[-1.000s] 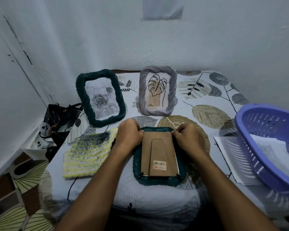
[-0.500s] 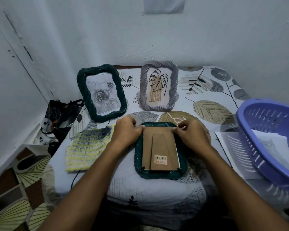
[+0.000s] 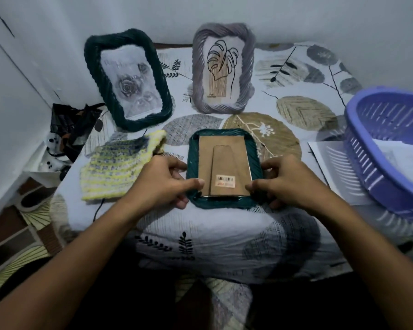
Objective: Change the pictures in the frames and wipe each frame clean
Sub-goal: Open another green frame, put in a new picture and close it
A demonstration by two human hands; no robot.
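Observation:
A dark green woven frame (image 3: 223,134) lies face down on the patterned cloth, its brown cardboard back (image 3: 224,163) with a barcode sticker facing up. My left hand (image 3: 163,181) grips the frame's lower left edge, thumb on the rim by the cardboard. My right hand (image 3: 287,181) grips the lower right edge in the same way. Behind it, a second green frame (image 3: 126,79) with a rose picture and a grey frame (image 3: 222,67) with a leaf drawing stand against the wall. A yellow and grey knitted cloth (image 3: 119,172) lies left of my left hand.
A purple plastic basket (image 3: 367,148) holding papers sits at the right, on top of a loose printed sheet (image 3: 336,170). A black bag (image 3: 69,125) and white items lie on the floor at the left. The wall stands close behind the frames.
Both hands slid from the face-down frame's top corners down to its lower corners. The view has come closer to the table.

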